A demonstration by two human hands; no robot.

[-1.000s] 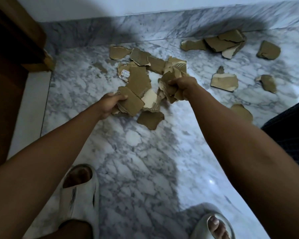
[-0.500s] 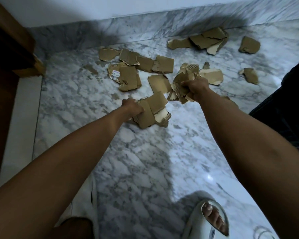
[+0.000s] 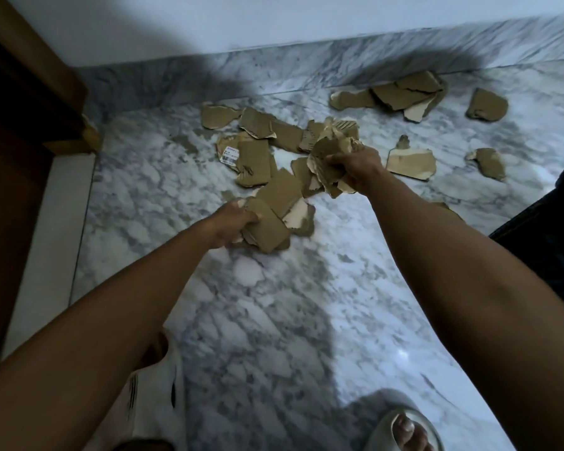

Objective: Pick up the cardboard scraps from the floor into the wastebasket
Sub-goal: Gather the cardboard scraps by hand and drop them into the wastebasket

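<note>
A home interior: veined marble floor (image 3: 274,320) with matching marble skirting (image 3: 306,66), wooden door frame (image 3: 30,92), white house slippers (image 3: 153,402).

2 hands are in view, each gripping a bundle of cardboard scraps: the left hand (image 3: 233,222) holds about 4 overlapping pieces (image 3: 271,219), the right hand (image 3: 358,167) a crumpled wad (image 3: 331,151) too tangled to count. Beyond the fingers roughly 12 loose scraps (image 3: 411,162) lie on the marble floor (image 3: 274,320), 1 bearing a white label (image 3: 230,155). 2 pale slippers (image 3: 404,428) sit nearest the camera
</note>
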